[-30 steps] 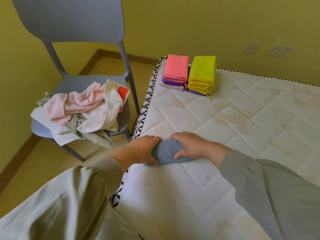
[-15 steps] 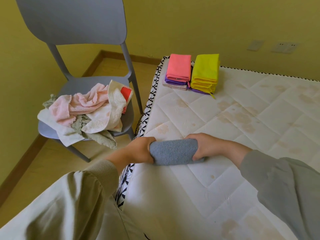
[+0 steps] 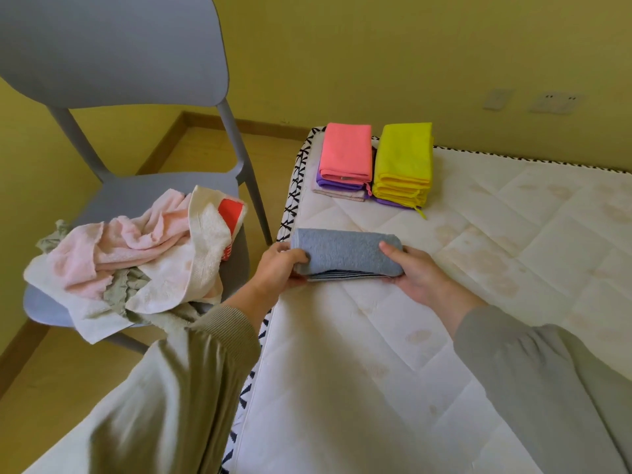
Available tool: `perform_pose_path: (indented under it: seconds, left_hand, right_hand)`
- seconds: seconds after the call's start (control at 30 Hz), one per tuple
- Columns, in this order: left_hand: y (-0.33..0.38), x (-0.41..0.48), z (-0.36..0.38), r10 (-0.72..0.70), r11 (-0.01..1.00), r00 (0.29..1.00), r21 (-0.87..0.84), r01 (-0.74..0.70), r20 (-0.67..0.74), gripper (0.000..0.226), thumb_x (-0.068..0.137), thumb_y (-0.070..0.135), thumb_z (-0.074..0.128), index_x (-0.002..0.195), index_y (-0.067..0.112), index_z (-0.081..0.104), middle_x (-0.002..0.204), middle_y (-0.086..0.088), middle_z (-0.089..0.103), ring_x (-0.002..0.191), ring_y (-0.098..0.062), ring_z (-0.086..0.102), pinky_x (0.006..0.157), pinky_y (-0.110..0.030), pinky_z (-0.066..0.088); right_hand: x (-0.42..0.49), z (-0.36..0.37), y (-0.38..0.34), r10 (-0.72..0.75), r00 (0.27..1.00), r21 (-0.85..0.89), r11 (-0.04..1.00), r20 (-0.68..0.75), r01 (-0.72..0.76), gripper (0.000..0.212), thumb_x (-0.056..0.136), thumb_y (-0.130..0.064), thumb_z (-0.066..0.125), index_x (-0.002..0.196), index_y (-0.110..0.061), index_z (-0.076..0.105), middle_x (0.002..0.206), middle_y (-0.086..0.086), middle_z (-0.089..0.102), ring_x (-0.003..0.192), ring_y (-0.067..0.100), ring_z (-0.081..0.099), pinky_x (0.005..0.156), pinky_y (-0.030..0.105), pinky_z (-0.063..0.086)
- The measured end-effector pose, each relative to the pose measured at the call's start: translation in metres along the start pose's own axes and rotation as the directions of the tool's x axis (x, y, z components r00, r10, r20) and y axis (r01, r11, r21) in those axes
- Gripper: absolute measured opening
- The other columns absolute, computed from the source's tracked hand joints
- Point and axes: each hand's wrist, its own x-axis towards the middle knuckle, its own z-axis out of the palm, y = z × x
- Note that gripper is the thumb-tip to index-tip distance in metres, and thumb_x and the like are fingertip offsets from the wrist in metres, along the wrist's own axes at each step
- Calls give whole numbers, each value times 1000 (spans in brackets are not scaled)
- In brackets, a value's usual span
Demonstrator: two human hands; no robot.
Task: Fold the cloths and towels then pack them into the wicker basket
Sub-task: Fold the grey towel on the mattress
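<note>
At the left edge of the mattress, near its patterned border, a person is holding a folded grey-blue towel between two hands. The left hand is gripping the towel's left end, thumb curling over the top and fingers tucking underneath. The right hand is clamping the right end the same way, thumb lying on top and palm cupping it from below. The hands are staying apart, with the towel's length between them. The towel is showing a rounded fold on top and stacked layer edges along its near side; whether it is resting on the mattress or hanging just above it cannot be told. Further back, at the far corner of the mattress, a pink stack of folded cloths is sitting on purple and pale ones, and a yellow stack is sitting just beside it on the right, the two touching. To the left of the mattress a grey chair is standing on the wooden floor, and a loose pile of towels, pink, cream and pale green, is lying crumpled on its seat and spilling over the front edge.
</note>
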Motion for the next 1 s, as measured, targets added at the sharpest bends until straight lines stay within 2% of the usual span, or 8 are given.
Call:
perform_pose_path:
  seconds: [0.2, 0.3, 0.43, 0.6, 0.73, 0.8, 0.9, 1.0]
  left_hand:
    - [17, 57, 16, 55, 996, 987, 83, -43, -152, 30, 83, 13, 63, 110, 14, 50, 109, -10, 55, 87, -23, 61, 67, -35, 58]
    - [16, 79, 27, 94, 989, 975, 132, -68, -202, 31, 86, 19, 61, 114, 16, 51, 106, -6, 56, 86, -21, 61, 71, -37, 58]
    - [23, 92, 37, 162, 975, 969, 179, -129, -189, 29, 90, 22, 55, 118, 19, 49, 96, -1, 55, 82, -18, 59, 72, -37, 58]
    - [15, 93, 41, 380, 879, 916, 361, -313, -131, 39, 93, 20, 47, 131, 24, 39, 73, 1, 57, 60, -15, 54, 62, -36, 53]
    - [12, 93, 45, 468, 847, 861, 380, -373, -198, 46, 95, 20, 48, 139, 21, 35, 89, 1, 58, 72, -11, 54, 62, -26, 41]
    - [3, 91, 46, 625, 716, 756, 530, -455, -194, 48, 95, 17, 50, 141, 20, 37, 117, -1, 54, 98, -12, 53, 80, -26, 41]
    - [-11, 97, 44, 853, 319, 521, 784, -532, 6, 47, 94, 10, 45, 140, 20, 39, 138, -13, 44, 125, -28, 41, 101, -43, 37]
    - [-12, 104, 45, 836, 77, 502, 857, -510, 224, 46, 93, 26, 39, 140, 22, 39, 148, -10, 38, 136, -30, 29, 108, -55, 26]
  right_hand:
    - [47, 8, -16, -38, 993, 82, 995, -110, 47, 29, 89, -11, 62, 115, 0, 55, 95, 9, 64, 85, 18, 62, 71, 34, 53]
    - [64, 10, -15, -57, 977, 110, 991, -206, 81, 17, 88, -10, 64, 101, -3, 58, 92, 10, 63, 82, 20, 62, 77, 41, 54]
    - [82, 11, -17, -142, 912, -48, 990, -386, 134, 15, 81, -22, 73, 81, -11, 64, 89, 11, 67, 83, 26, 64, 86, 49, 54]
    - [91, 22, -14, -301, 791, -220, 952, -533, 214, 19, 82, -29, 72, 77, -12, 64, 64, -4, 59, 57, 8, 54, 49, 15, 43]
    - [96, 26, -5, -366, 721, -264, 930, -589, 256, 31, 79, -31, 74, 78, -1, 65, 68, 4, 62, 59, 12, 54, 44, 16, 39]
    - [98, 26, -3, -362, 724, -276, 930, -587, 242, 34, 80, -31, 74, 89, 0, 63, 79, 6, 64, 66, 15, 57, 47, 16, 41]
    - [100, 26, -5, -392, 721, -353, 911, -572, 216, 32, 80, -33, 73, 93, -7, 60, 87, 6, 66, 75, 18, 61, 57, 23, 42]
    - [98, 29, -9, -492, 703, -467, 848, -514, 252, 32, 81, -30, 72, 94, -4, 59, 84, 3, 65, 80, 22, 64, 64, 28, 46]
